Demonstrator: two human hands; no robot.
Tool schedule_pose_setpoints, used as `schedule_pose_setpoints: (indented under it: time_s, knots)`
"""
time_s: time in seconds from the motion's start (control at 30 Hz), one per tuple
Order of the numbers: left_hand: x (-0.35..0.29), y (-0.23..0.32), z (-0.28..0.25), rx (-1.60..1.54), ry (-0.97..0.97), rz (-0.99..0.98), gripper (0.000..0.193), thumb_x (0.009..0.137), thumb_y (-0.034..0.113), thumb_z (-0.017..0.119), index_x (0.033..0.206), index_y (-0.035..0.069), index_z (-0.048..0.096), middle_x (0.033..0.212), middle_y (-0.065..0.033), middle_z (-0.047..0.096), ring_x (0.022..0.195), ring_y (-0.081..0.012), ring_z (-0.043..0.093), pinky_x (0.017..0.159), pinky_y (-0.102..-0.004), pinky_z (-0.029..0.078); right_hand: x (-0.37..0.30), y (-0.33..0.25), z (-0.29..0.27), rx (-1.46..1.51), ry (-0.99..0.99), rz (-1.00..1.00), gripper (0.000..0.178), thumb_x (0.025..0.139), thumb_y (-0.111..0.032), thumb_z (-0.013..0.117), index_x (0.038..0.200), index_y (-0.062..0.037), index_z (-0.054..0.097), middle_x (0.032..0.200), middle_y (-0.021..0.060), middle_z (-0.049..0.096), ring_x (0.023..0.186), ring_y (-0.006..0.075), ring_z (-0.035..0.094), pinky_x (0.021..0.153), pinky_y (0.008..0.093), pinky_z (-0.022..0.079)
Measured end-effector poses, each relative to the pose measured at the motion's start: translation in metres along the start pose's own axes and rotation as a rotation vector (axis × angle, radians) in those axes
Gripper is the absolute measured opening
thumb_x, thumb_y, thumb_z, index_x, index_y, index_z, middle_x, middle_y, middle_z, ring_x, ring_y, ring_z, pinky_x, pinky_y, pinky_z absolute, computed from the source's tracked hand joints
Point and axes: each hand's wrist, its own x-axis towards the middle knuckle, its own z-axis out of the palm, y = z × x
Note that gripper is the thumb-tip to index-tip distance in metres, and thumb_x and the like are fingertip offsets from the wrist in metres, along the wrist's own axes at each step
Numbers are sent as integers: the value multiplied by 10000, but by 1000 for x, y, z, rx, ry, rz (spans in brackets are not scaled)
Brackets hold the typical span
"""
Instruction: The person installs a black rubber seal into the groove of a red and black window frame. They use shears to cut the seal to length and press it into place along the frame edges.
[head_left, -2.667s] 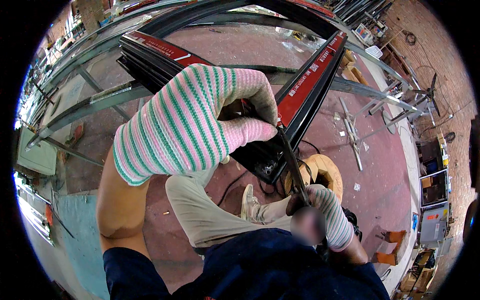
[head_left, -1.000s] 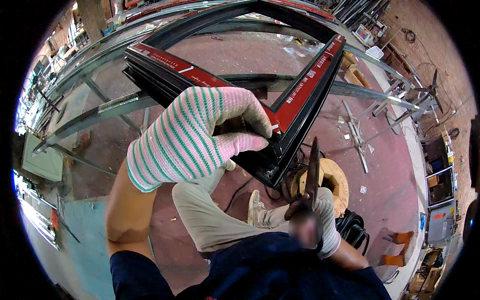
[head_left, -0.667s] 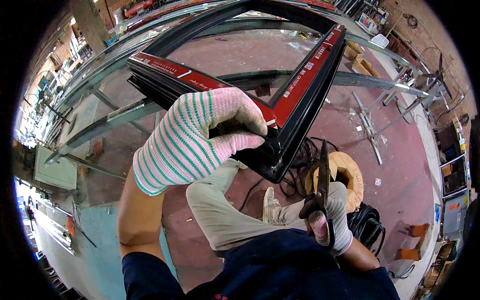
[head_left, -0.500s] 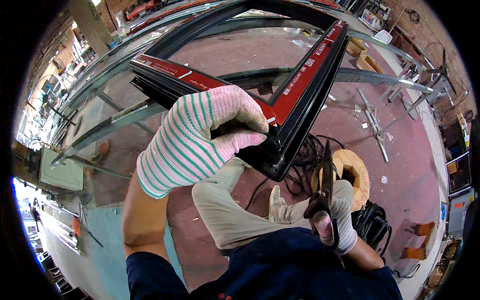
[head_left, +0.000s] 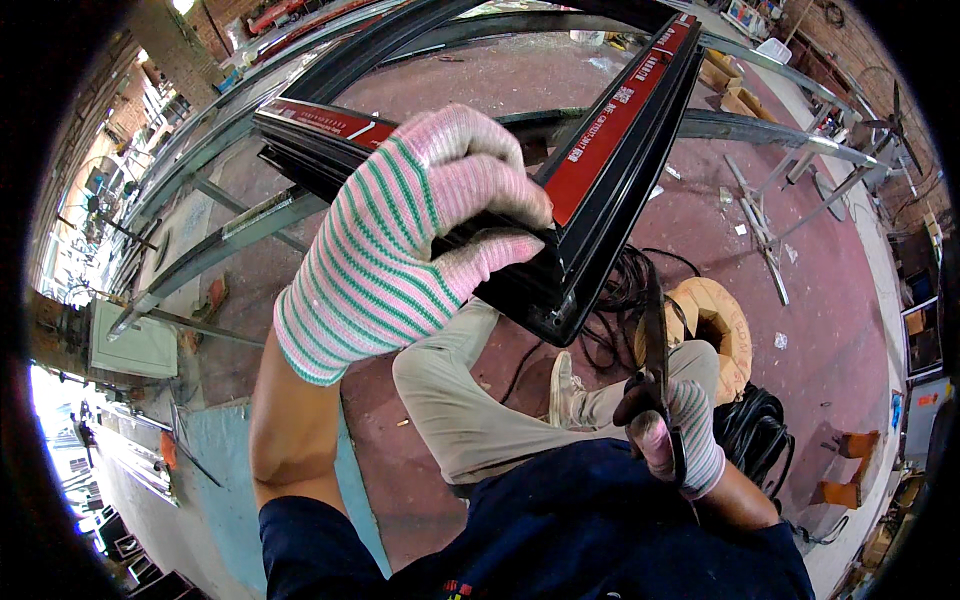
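A black metal frame, much like a window frame, has red printed protective film along its sides. It lies tilted in front of me, its nearest corner pointing my way. My left hand, in a pink-and-green striped glove, is closed at that corner, thumb below and fingers over the top edge. Whether a thin dark strip is also between the fingertips is hidden. Lower right, my gloved right hand is wrapped round the dark handles of scissors, blades pointing up, apart from the frame.
Grey metal rails of a rack run beneath the frame. Black cord lies tangled on the reddish floor beside a tan ring-shaped roll and a black coil. An orange-brown bracket stands at right, a teal mat at left.
My left hand has shifted slightly up at the corner, its fingers now covering the film there. The right hand still holds the scissors, and the whole view has moved a little.
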Motion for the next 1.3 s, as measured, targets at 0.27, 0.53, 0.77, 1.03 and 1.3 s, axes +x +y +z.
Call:
schedule_pose_setpoints:
  time_s: [0.27, 0.53, 0.77, 1.03, 1.3]
  knots:
    - [7, -11, -2, 76, -147, -34, 554, 825, 355, 779, 1274, 62, 642, 1168, -133, 667, 1065, -332, 636, 965, -406, 483, 2, -2, -7, -185, -29, 2, 580, 828, -413, 848, 1141, 21, 624, 891, 3, 663, 797, 68, 595, 686, 238, 500]
    - [16, -19, 1, 9, -232, 13, 547, 842, 333, 771, 1312, 80, 650, 1158, -121, 693, 1046, -317, 652, 944, -407, 495, 3, -11, -10, -235, -33, 12, 616, 809, -551, 809, 1016, 7, 648, 778, -9, 655, 713, 94, 594, 630, 273, 496]
    - [18, -34, -7, -73, -289, 80, 560, 821, 283, 779, 1324, 75, 648, 1178, -117, 692, 1072, -307, 648, 975, -407, 488, -1, -6, -13, -154, 20, -48, 661, 811, -636, 768, 941, -1, 640, 719, 19, 626, 670, 101, 570, 607, 282, 475]
    - [22, -36, -9, -134, -341, 31, 476, 829, 238, 774, 1261, 56, 688, 1182, -127, 690, 1117, -298, 644, 988, -401, 492, -3, 9, -25, -317, -4, -89, 712, 842, -742, 634, 896, -32, 650, 680, 82, 645, 610, 253, 642, 577, 362, 485]
    - [24, -39, -21, -134, -395, -40, 479, 846, 327, 778, 1220, 39, 691, 1224, -139, 688, 1145, -307, 642, 996, -404, 494, -5, 22, -35, -263, -127, -116, 614, 906, -631, 628, 952, -19, 645, 716, 109, 640, 629, 293, 623, 590, 374, 485]
